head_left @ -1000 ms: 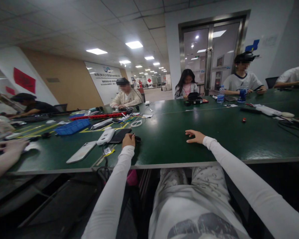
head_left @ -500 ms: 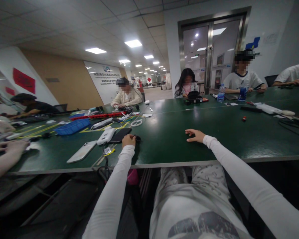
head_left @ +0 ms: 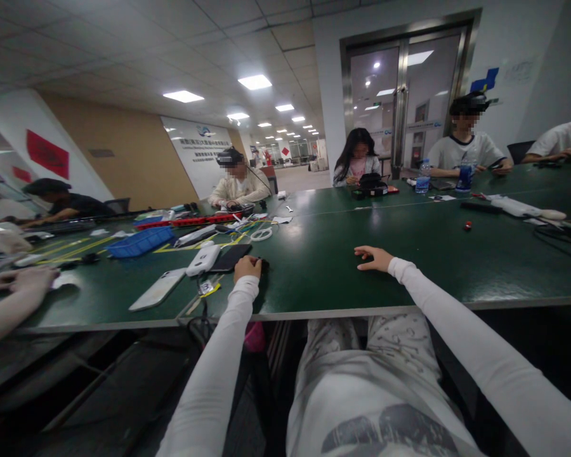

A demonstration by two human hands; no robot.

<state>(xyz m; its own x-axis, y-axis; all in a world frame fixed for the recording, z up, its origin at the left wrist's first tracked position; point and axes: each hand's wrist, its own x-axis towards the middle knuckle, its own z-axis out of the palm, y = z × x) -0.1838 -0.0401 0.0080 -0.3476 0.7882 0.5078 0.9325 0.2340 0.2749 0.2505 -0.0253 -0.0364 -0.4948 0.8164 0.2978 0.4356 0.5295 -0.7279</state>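
Note:
My left hand (head_left: 248,269) is closed at the near part of the green table (head_left: 314,279), with a small dark object (head_left: 265,264) showing at its fingertips; what it is I cannot make out. Just left of that hand lie a black flat case (head_left: 231,259), a white box-like device (head_left: 203,259) and a white phone (head_left: 157,290). My right hand (head_left: 373,259) rests over the table further right, fingers apart and curved, with nothing in it.
A blue tray (head_left: 141,242), a red strip (head_left: 204,219) and a coiled white cable (head_left: 261,234) lie to the left. A small red object (head_left: 467,225) and bottles (head_left: 464,177) are to the right. Several people sit around the table.
The dark object at my left hand shows less than before, and that hand has shifted very slightly. My right hand has barely moved.

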